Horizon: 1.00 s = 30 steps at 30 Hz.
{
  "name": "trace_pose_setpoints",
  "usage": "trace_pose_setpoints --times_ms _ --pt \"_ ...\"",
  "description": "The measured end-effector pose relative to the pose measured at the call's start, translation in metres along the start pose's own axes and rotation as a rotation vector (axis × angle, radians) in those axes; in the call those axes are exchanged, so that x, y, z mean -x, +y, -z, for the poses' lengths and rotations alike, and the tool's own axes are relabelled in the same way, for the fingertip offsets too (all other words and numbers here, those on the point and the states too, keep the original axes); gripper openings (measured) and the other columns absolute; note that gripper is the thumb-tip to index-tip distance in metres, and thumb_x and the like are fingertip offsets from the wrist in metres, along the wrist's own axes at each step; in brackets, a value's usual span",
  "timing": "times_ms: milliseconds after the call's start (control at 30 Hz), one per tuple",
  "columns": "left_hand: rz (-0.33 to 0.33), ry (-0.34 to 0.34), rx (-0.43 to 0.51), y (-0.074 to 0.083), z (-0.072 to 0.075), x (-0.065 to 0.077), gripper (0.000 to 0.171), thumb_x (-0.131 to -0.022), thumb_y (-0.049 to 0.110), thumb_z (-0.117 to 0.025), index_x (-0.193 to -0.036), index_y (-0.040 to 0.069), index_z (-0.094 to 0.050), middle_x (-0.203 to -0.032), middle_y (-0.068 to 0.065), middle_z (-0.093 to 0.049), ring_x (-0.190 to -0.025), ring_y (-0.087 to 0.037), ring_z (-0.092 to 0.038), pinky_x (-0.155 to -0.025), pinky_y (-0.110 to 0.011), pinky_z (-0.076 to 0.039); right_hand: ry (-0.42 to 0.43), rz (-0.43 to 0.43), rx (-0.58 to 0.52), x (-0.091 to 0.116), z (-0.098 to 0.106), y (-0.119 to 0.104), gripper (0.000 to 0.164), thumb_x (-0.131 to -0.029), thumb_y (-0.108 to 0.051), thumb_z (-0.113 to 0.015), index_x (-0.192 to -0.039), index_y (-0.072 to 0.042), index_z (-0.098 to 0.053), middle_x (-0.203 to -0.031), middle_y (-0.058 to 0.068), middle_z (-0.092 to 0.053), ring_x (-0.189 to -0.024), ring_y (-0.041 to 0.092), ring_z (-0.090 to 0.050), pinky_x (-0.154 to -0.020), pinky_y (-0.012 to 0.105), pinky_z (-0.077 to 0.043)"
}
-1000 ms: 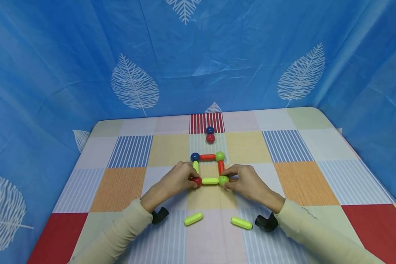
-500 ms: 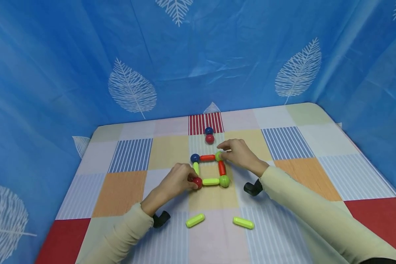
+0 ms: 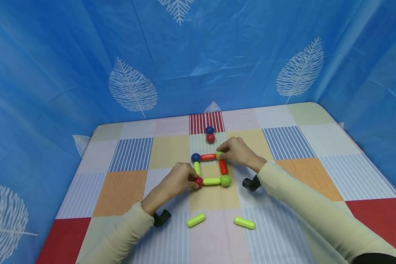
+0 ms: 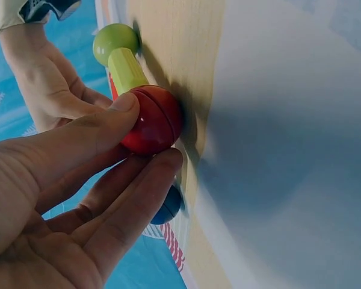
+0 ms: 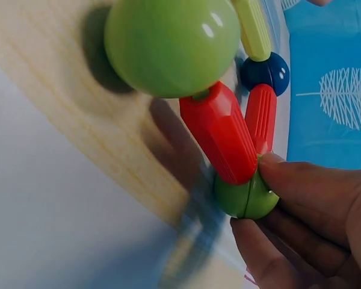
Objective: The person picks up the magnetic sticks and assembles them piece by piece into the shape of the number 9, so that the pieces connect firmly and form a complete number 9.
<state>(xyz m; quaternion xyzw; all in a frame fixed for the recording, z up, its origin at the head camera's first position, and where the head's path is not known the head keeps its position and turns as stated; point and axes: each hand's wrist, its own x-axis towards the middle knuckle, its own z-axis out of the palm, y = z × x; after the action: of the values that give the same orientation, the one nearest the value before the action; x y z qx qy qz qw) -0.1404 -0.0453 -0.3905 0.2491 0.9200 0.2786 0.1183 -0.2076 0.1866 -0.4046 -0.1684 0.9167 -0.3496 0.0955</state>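
A square of colored rods and balls lies on the patchwork cloth. My left hand (image 3: 178,178) pinches the red ball (image 4: 153,120) at its near left corner between thumb and fingers. At the far right corner, my right hand (image 3: 239,151) pinches a green ball (image 5: 246,195). Another green ball (image 3: 225,180) forms the near right corner, and a blue ball (image 3: 195,157) the far left one. Red rods make up the far side (image 3: 208,157) and right side (image 3: 223,167). Yellow-green rods make up the near side (image 3: 211,181) and left side (image 3: 196,168), the latter partly behind my left hand.
Two loose yellow-green rods, one left (image 3: 196,220) and one right (image 3: 244,223), lie nearer me. Beyond the square, a second red ball (image 3: 210,138) sits against a second blue ball (image 3: 209,130). A blue leaf-patterned curtain (image 3: 214,66) hangs behind the table.
My right hand has gone from the near right green ball to the far right green ball and now pinches it. My left hand stays on the red ball.
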Motion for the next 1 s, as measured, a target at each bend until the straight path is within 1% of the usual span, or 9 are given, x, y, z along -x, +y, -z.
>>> trace_pose_setpoints --times_ms 233,500,833,1000 --pt "0.010 -0.006 -0.008 -0.0002 0.0002 0.0003 0.017 -0.077 0.002 -0.083 -0.091 -0.004 -0.077 -0.081 -0.006 -0.068 -0.070 -0.012 -0.056 -0.057 -0.019 -0.050 -0.032 -0.024 -0.002 -0.0017 0.0028 -0.0018 0.029 -0.087 -0.012 -0.075 -0.115 -0.003 -0.073 -0.111 0.009 -0.072 -0.111 0.027 -0.063 -0.094 0.042 -0.050" --pt "0.012 0.000 -0.031 0.0015 0.0013 0.0004 0.014 -0.078 0.003 -0.082 -0.090 -0.003 -0.077 -0.082 -0.007 -0.068 -0.071 -0.013 -0.056 -0.058 -0.020 -0.050 -0.028 -0.053 0.002 -0.0025 0.0029 -0.0045 0.029 -0.088 -0.011 -0.075 -0.115 -0.003 -0.073 -0.111 0.009 -0.072 -0.114 0.028 -0.061 -0.097 0.044 -0.048" --pt "-0.008 0.013 -0.037 0.0014 0.0009 0.0011 0.016 -0.078 0.004 -0.082 -0.090 -0.004 -0.076 -0.080 -0.007 -0.067 -0.071 -0.014 -0.057 -0.057 -0.019 -0.048 -0.009 -0.064 0.003 -0.0012 0.0002 -0.0044 0.028 -0.088 -0.012 -0.074 -0.115 -0.002 -0.073 -0.110 0.009 -0.073 -0.113 0.029 -0.061 -0.096 0.044 -0.048" --pt "-0.025 0.029 -0.043 0.0013 0.0009 0.0026 0.015 -0.077 0.003 -0.083 -0.089 -0.004 -0.076 -0.080 -0.008 -0.067 -0.072 -0.015 -0.059 -0.059 -0.020 -0.050 -0.007 -0.081 0.001 -0.0003 -0.0004 -0.0044 0.028 -0.088 -0.013 -0.075 -0.114 -0.004 -0.074 -0.110 0.008 -0.073 -0.115 0.031 -0.056 -0.098 0.046 -0.043"
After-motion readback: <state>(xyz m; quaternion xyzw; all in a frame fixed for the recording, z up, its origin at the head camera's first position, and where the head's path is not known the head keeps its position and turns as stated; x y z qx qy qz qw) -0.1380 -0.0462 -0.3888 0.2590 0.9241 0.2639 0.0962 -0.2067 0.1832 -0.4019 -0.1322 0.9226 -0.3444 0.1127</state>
